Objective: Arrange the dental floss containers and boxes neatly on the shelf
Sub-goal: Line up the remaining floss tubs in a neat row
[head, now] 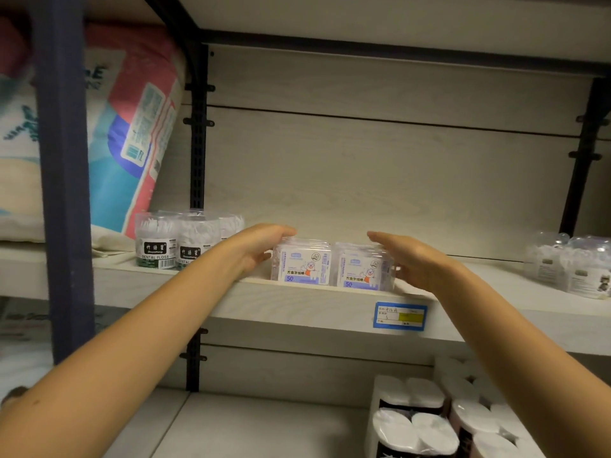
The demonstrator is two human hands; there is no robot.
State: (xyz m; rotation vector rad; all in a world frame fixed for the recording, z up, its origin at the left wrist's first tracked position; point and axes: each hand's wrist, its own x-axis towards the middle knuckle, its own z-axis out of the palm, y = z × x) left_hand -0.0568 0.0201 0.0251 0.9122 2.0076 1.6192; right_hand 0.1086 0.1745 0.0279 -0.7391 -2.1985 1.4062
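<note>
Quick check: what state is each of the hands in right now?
Left hand: curled round the left floss boxes, gripping them.
Right hand: open, fingers straight against the right floss boxes.

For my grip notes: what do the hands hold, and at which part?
The left hand grips the left floss boxes at their top left edge; the right hand presses the right boxes from their outer side.

Dim, even indoor light, soft overall, edges bowed by the wide lens, the far-right packs (568, 266) blurred.
</note>
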